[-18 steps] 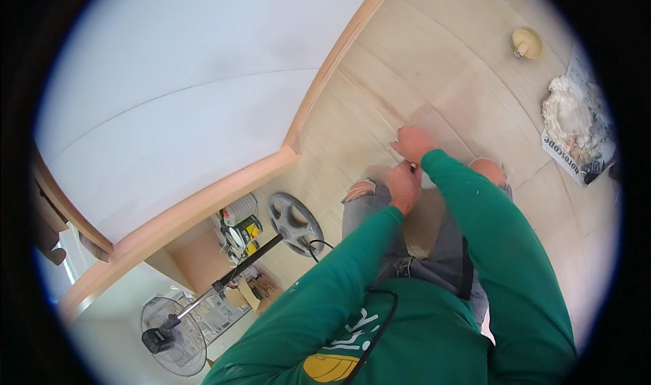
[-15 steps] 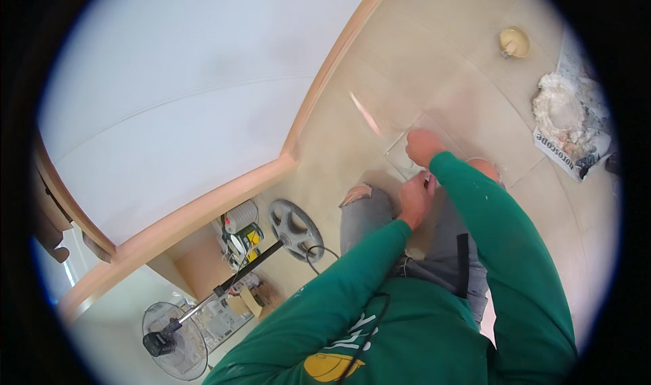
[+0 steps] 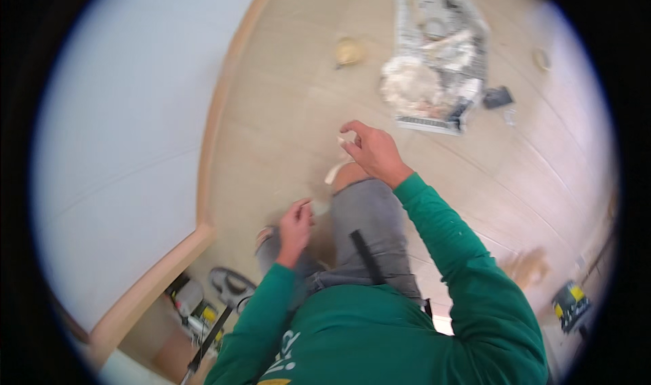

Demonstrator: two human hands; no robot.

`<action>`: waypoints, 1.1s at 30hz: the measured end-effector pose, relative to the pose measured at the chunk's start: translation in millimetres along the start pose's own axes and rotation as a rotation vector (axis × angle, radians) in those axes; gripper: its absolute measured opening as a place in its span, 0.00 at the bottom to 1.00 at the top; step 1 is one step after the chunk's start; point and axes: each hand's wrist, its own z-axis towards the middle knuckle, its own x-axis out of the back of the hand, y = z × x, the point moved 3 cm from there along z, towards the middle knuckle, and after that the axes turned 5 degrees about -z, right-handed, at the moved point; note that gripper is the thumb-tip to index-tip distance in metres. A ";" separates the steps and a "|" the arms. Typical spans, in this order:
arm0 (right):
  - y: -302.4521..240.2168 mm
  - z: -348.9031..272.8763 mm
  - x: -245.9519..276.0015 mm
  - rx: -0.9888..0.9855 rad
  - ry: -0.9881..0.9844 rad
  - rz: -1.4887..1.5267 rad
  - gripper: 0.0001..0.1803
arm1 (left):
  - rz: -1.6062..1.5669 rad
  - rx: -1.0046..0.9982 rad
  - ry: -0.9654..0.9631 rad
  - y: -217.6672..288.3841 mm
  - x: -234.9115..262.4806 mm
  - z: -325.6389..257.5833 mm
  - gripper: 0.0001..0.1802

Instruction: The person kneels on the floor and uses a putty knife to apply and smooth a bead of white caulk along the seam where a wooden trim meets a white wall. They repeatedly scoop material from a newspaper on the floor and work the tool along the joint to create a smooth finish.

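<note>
At frame centre, the pale scrap (image 3: 342,141) by the curled right hand (image 3: 375,156) is best kept off the knee (image 3: 351,175); grip there, or in the narrowed left hand (image 3: 295,226), can't be told.

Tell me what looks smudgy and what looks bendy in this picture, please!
In the head view, the grey printed newspaper sheet and small round pale-yellow bowl look smudgy; in that same head view, the green cloth right sleeve looks clearer, the long pale wooden edging bends in a curve, and darkness rings the rim.
</note>
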 end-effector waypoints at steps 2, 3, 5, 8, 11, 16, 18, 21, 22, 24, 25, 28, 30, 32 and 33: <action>21.9 -3.4 53.9 -0.110 0.094 0.030 0.15 | -0.108 0.018 0.000 1.4 0.1 -4.2 0.18; 33.4 -2.2 79.2 -0.161 0.142 0.052 0.15 | -0.105 0.021 -0.020 3.5 -3.8 -2.5 0.18; 70.0 -3.3 125.7 -0.199 0.268 0.163 0.13 | -0.085 0.040 -0.022 3.1 -4.2 -6.1 0.18; 114.3 -9.0 186.7 -0.280 0.388 0.367 0.13 | -0.093 0.038 -0.066 -10.9 -12.9 -6.2 0.18; 132.5 5.0 218.1 -0.352 0.515 0.500 0.14 | -0.032 0.023 -0.101 -21.6 -11.7 -15.6 0.17; 187.5 59.7 258.8 -0.395 0.721 0.508 0.15 | 0.017 0.050 -0.112 -47.8 -6.4 -23.5 0.17; 202.1 83.4 259.9 -0.468 0.776 0.463 0.16 | 0.042 0.068 -0.092 -58.3 -1.1 -27.8 0.17; 227.3 103.0 270.7 -0.238 1.046 -0.381 0.16 | 0.088 0.071 -0.097 -53.2 -8.8 -26.7 0.16; 227.7 110.6 261.6 -0.288 0.931 -0.444 0.15 | 0.119 0.084 -0.090 -54.4 -3.2 -31.7 0.16; 230.4 121.8 239.9 -0.376 0.693 -0.568 0.14 | 0.150 0.123 -0.079 -58.3 3.6 -35.8 0.16; 229.2 127.5 229.8 -0.329 0.655 -0.609 0.15 | 0.150 0.148 -0.073 -62.1 6.1 -38.1 0.16; 250.0 137.6 198.7 -0.304 0.490 -0.542 0.29 | 0.240 0.131 -0.088 -77.5 11.7 -44.9 0.19; 300.5 129.4 219.9 -0.323 0.398 -0.549 0.29 | 0.294 0.024 -0.114 -54.6 2.1 -36.8 0.21; 332.9 121.4 244.1 -0.429 0.264 -0.373 0.26 | 0.368 0.004 -0.181 -47.6 1.9 -29.5 0.22; 340.6 118.9 249.3 -0.454 0.336 -0.292 0.25 | 0.319 0.063 -0.170 -49.8 1.7 -27.9 0.21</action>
